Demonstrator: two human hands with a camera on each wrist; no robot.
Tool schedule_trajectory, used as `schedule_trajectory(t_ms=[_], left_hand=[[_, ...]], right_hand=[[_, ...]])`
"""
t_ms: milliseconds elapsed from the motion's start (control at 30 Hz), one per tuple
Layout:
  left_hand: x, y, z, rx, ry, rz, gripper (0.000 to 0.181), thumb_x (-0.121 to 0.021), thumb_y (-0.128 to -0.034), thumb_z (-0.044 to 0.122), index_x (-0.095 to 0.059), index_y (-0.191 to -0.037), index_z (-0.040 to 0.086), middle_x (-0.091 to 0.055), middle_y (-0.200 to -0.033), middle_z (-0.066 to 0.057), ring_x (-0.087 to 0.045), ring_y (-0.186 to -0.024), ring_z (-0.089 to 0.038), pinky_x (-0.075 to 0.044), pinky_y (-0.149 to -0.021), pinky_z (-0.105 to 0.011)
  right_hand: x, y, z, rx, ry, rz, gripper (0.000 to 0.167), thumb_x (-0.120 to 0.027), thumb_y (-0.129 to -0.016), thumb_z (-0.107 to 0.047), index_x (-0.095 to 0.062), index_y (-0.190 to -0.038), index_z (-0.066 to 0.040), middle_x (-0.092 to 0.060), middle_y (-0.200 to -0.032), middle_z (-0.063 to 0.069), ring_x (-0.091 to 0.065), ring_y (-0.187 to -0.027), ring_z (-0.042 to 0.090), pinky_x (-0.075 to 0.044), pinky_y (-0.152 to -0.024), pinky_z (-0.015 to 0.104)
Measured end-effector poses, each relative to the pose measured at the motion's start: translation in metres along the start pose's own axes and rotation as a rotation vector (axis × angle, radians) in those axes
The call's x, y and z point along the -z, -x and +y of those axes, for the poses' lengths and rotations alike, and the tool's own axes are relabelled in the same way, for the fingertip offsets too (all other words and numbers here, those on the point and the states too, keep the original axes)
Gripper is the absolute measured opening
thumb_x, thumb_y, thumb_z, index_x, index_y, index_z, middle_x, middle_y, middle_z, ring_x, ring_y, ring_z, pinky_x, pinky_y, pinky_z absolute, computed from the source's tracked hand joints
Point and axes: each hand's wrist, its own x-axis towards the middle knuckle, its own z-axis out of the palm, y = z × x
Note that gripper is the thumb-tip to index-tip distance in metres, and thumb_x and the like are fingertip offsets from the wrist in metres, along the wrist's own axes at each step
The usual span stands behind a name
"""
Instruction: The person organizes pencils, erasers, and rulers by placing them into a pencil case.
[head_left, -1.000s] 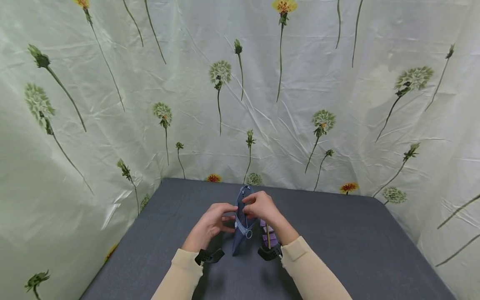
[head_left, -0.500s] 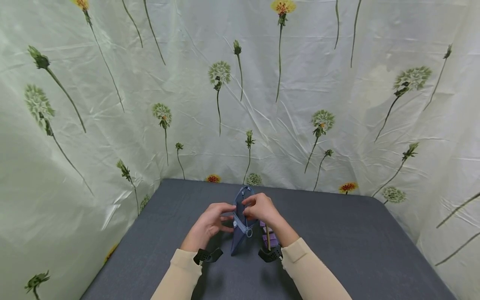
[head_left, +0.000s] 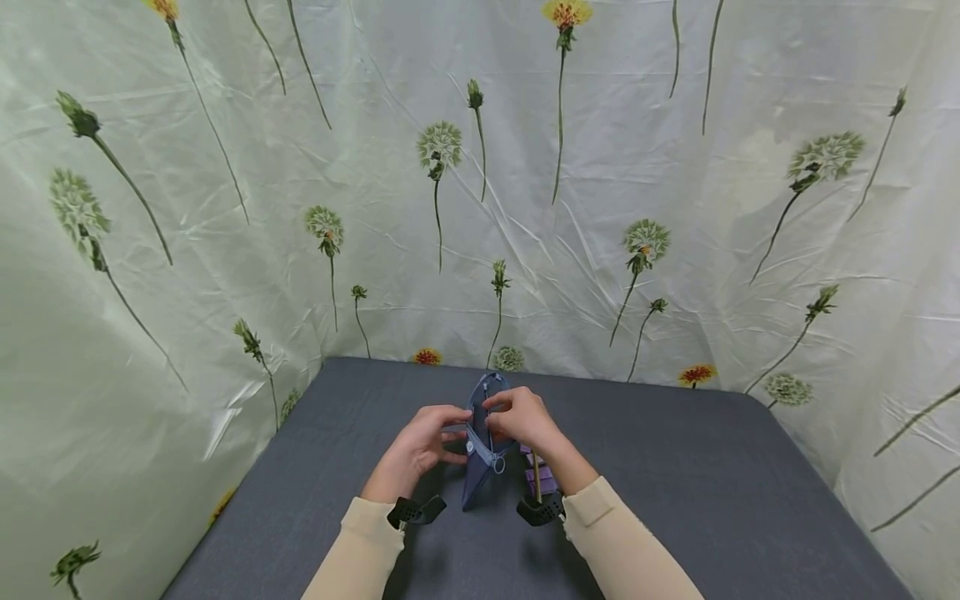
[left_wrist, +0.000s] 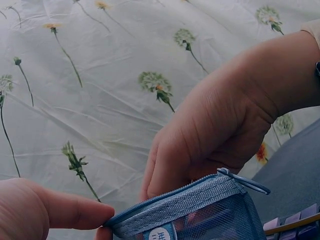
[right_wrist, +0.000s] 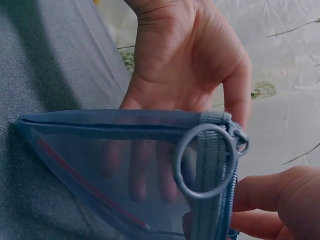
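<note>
A blue mesh zip pouch (head_left: 476,483) stands on edge with its zip undone, between both hands. My left hand (head_left: 422,443) pinches its zip edge by thumb and finger; other fingers of the left hand (right_wrist: 172,65) show through the mesh in the right wrist view. At the mouth is my right hand (head_left: 522,417), with fingers bent and tips hidden inside; whether they pinch anything is not visible. A round zip pull (right_wrist: 179,165) hangs at the near end. Inside the pouch lies a thin reddish strip (right_wrist: 80,172), and a pale label (left_wrist: 159,234) shows on its side.
Just right of the pouch, partly under my right wrist, lie several purple blocks (head_left: 542,481) with a yellowish band across them. The dark grey table (head_left: 675,483) ends at a flower-printed curtain (head_left: 360,167) at the back and sides.
The pouch has tipped very slightly to the left. Both hands otherwise keep the same places and grip.
</note>
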Motion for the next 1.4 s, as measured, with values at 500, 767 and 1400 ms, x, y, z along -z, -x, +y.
schedule_trajectory(t_ms=[500, 767, 1400], left_hand=[[0.000, -0.002, 0.001, 0.005, -0.006, 0.016, 0.015, -0.071, -0.0884, 0.015, -0.066, -0.075, 0.012, -0.053, -0.118, -0.021, -0.055, -0.106, -0.042, -0.051, -0.073, -0.067], [0.003, -0.002, 0.004, 0.006, -0.012, 0.038, 0.015, -0.070, -0.0891, 0.014, -0.064, -0.075, 0.011, -0.061, -0.108, -0.017, -0.058, -0.107, -0.043, -0.051, -0.072, -0.067], [0.005, -0.001, 0.003, -0.006, -0.030, 0.030, 0.015, -0.066, -0.0907, 0.013, -0.063, -0.076, 0.011, -0.060, -0.112, -0.024, -0.058, -0.108, -0.046, -0.050, -0.071, -0.068]], right_hand=[[0.018, 0.012, -0.009, -0.005, -0.041, 0.088, 0.026, -0.069, -0.093, -0.008, -0.072, -0.119, -0.007, -0.072, -0.099, 0.012, -0.072, -0.074, 0.028, -0.059, -0.068, 0.041], [0.028, 0.015, -0.003, -0.009, -0.066, 0.120, 0.027, -0.070, -0.093, -0.010, -0.072, -0.120, -0.009, -0.072, -0.097, 0.011, -0.071, -0.079, 0.031, -0.059, -0.067, 0.037], [0.039, 0.025, 0.021, -0.031, -0.031, 0.174, 0.029, -0.070, -0.091, -0.006, -0.071, -0.120, -0.004, -0.074, -0.094, 0.014, -0.070, -0.081, 0.036, -0.057, -0.072, 0.048]])
